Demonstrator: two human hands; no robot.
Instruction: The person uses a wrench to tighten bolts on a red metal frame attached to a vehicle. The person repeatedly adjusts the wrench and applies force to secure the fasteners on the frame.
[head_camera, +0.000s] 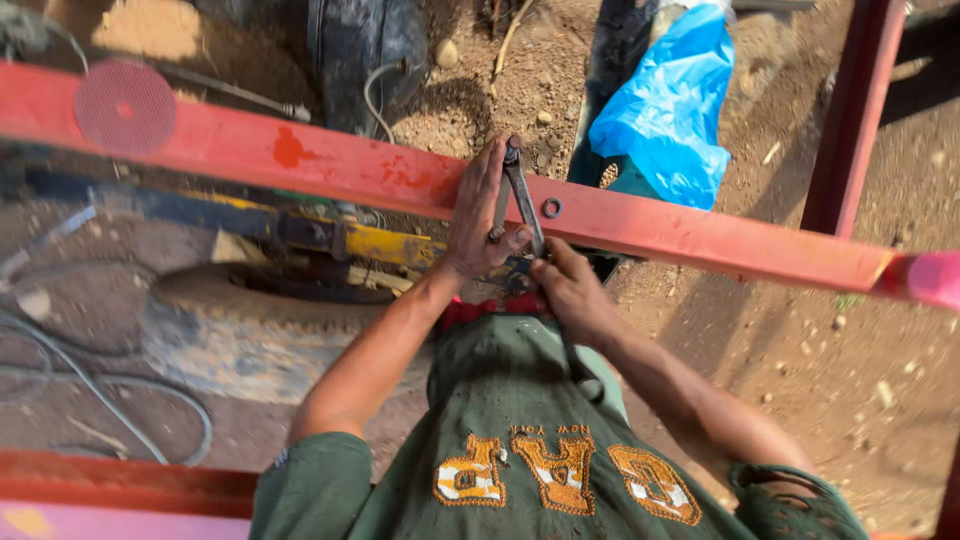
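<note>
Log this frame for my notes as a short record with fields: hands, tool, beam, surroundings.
left hand: left hand flat on the red beam, steadying the tool's head
right hand: right hand gripping the handle of the wrench
near tool: washer on the beam
surroundings: tyre, blue plastic sheet, dirt ground

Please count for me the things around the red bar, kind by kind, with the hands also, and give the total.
Hands, left hand and right hand: 2
Wrench on the red metal bar: 1
Red metal bar: 1
Metal washer on the bar: 1
Round red reflector: 1
Blue plastic bag: 1
Tyre: 1
Total: 8
</note>
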